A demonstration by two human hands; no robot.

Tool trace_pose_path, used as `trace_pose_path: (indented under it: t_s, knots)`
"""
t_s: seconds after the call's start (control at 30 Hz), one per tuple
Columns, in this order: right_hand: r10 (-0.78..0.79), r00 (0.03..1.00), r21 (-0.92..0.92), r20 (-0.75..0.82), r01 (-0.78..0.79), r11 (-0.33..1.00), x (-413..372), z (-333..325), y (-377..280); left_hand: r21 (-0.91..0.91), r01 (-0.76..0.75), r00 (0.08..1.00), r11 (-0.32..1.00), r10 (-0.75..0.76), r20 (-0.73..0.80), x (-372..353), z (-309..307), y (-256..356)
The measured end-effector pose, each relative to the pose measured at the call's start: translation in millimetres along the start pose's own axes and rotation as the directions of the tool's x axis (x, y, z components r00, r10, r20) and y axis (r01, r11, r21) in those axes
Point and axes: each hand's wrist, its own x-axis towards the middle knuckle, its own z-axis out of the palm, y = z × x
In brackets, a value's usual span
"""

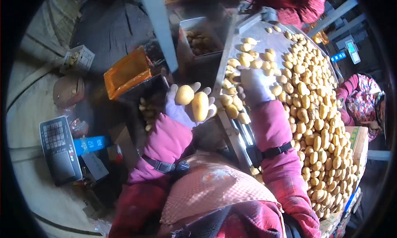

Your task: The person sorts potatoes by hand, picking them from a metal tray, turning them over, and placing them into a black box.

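My left hand (178, 109), in a pale glove, is turned palm up and cradles several yellow potatoes (200, 107), with its fingers curled around them. It is held beside the metal sorting table, close to a dark bin (144, 89) with potatoes in its bottom. My right hand (254, 85), also gloved, reaches over the near part of the sorting table (226, 68), among loose potatoes (248, 56). Bright light washes out that glove and its fingertips are hidden among the potatoes, so I cannot tell what it grips.
A big heap of potatoes (318, 143) covers the table's right side. Another bin (202, 52) with potatoes stands beyond a grey post (159, 27). A digital scale (61, 149) is at left. One person (366, 99) is at right, and a red sleeve (300, 8) shows at the top.
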Motion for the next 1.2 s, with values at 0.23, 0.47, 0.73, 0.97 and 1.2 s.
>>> trace_pose_path:
  t_s: [0.23, 0.47, 0.73, 0.97, 1.2]
  knots:
    - [0.005, 0.860, -0.233, 0.511, 0.133, 0.963, -23, 29, 76, 0.018, -0.137, 0.990, 0.990, 0.136, 0.026, -54, -32, 45]
    - [0.186, 0.838, -0.300, 0.513, -0.028, 0.953, -3, 53, 68, 0.046, -0.313, 0.942, 0.949, 0.316, -0.111, -125, -61, 68]
    - [0.042, 0.911, -0.467, 0.410, 0.170, 0.868, 31, 115, 8, 0.007, -0.354, 0.925, 0.935, 0.350, 0.147, -141, -44, 78]
    - [0.114, 0.716, -0.038, 0.689, -0.122, 0.992, -24, 159, 154, 0.619, -0.528, 0.678, 0.582, 0.727, -0.106, -110, -27, 61]
    - [0.226, 0.754, 0.430, 0.617, -0.563, 0.705, -17, 152, 170, 0.720, -0.408, 0.764, 0.561, 0.641, -0.067, -136, -25, 67]
